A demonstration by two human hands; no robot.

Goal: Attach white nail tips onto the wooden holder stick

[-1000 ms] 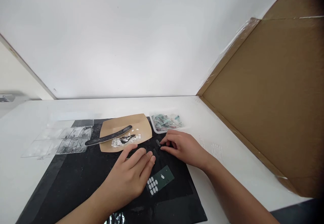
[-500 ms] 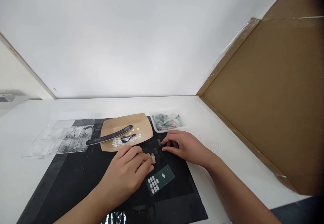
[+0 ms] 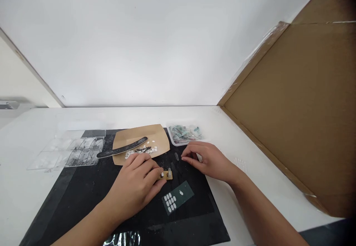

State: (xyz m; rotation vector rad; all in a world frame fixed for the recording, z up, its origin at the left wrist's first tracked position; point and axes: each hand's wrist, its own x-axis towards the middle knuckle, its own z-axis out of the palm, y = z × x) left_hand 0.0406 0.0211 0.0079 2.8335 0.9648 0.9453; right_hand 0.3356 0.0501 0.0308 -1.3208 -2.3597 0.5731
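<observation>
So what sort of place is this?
Probably a small craft workspace: a curved file rests partly on a brown tray, and a green card bearing white ovals lies on a black mat.

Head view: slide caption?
Left hand holding a tan block, right hand beside a clear piece on the black mat.

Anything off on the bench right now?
Nothing looks clearly damaged. Mildly odd: the black file lies slanted across the brown tray, one end jutting past its left rim. On the green card, one white oval sits apart from the cluster.
</observation>
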